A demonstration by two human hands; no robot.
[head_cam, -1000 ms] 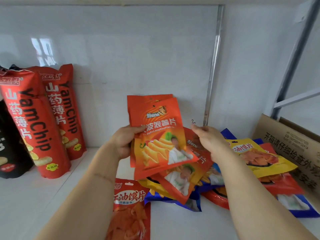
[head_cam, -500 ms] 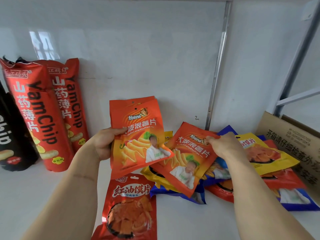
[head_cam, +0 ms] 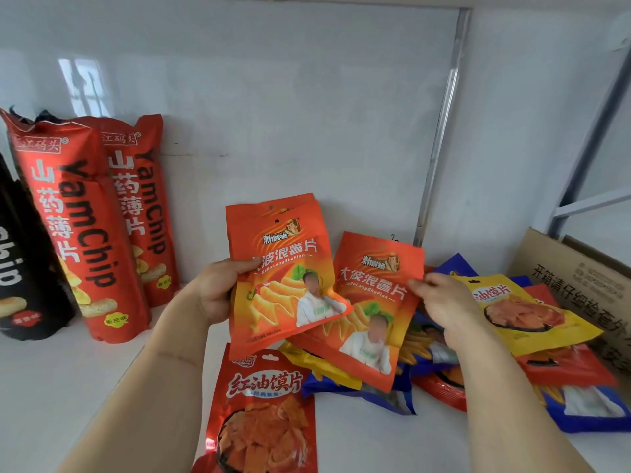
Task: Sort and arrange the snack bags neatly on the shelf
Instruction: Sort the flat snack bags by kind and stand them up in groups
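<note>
Gripped between thumb and fingers, a small stack of flat orange foil wavy-chip bags (head_cam: 283, 268) stands upright in the left hand (head_cam: 213, 291), held by its left edge; a second bag's top shows just behind the front one. The right hand (head_cam: 444, 302) pinches the right edge of one more matching orange bag (head_cam: 372, 308), which tilts up out of the loose heap with its lower left corner tucked behind the stack.

Sorting looks early to midway. Two tall red YamChip bags (head_cam: 88, 233) and a black bag (head_cam: 24, 268) already stand against the white back wall at the left. Left to sort is the jumble on the white shelf (head_cam: 68, 387): a yellow bag (head_cam: 522, 312), blue bags (head_cam: 375, 394) and red ones, overlapping one another beside a brown cardboard box (head_cam: 580, 278). A red chili-crisp bag (head_cam: 266, 411) lies flat and alone in front.
</note>
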